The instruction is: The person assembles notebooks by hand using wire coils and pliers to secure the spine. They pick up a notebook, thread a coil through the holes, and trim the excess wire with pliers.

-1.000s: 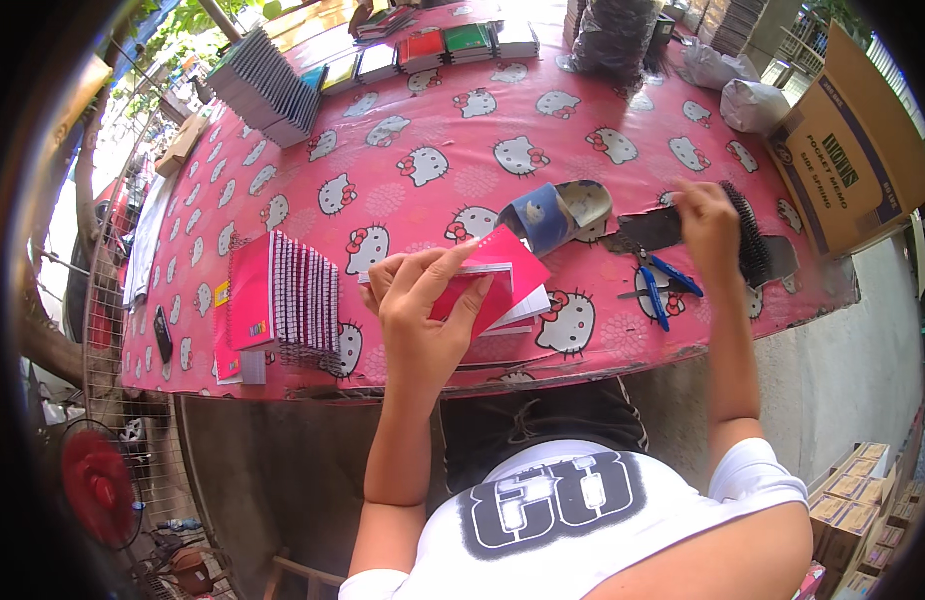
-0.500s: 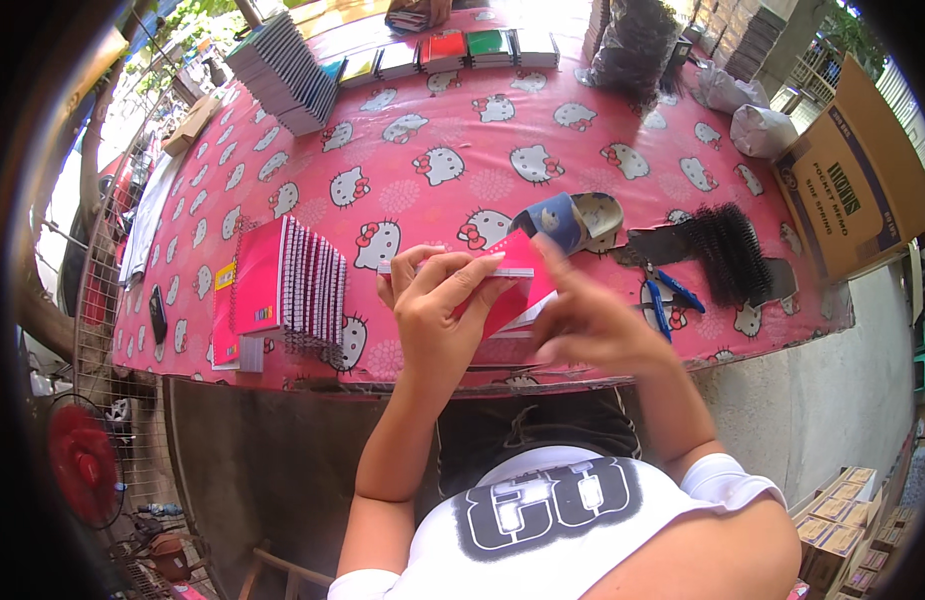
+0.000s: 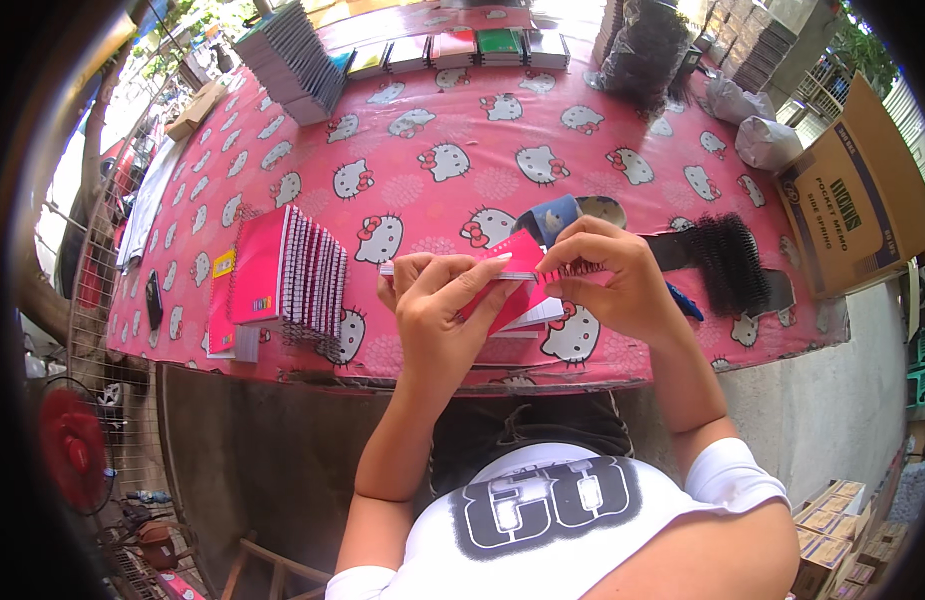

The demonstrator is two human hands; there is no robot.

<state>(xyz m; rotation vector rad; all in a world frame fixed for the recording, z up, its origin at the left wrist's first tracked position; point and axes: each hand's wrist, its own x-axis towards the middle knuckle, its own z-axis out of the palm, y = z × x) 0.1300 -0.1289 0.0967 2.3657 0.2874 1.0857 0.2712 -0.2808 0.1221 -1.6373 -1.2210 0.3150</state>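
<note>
My left hand grips a small notebook with a red-pink cover, its thumb and fingers pressed on both sides. At the notebook's right edge, my right hand pinches a thin dark spiral binding coil. The coil's left end meets the edge; whether it runs through any holes is too small to tell. Under the hands lies another notebook or loose white pages, partly covered. Beyond the right hand sits a blue and beige slipper-like thing. Blue-handled pliers show partly behind my right wrist.
Spiral-bound pink notebooks stand stacked at left. A heap of black coils lies at right, near a cardboard box. Far back are a tall notebook stack, a row of coloured notebooks and bagged coils. A phone lies at the left edge.
My right hand, blurred and apart from the notebook before, has come to its right edge with a coil pinched in the fingers. The left hand keeps its grip. An object and hand at the far edge are gone.
</note>
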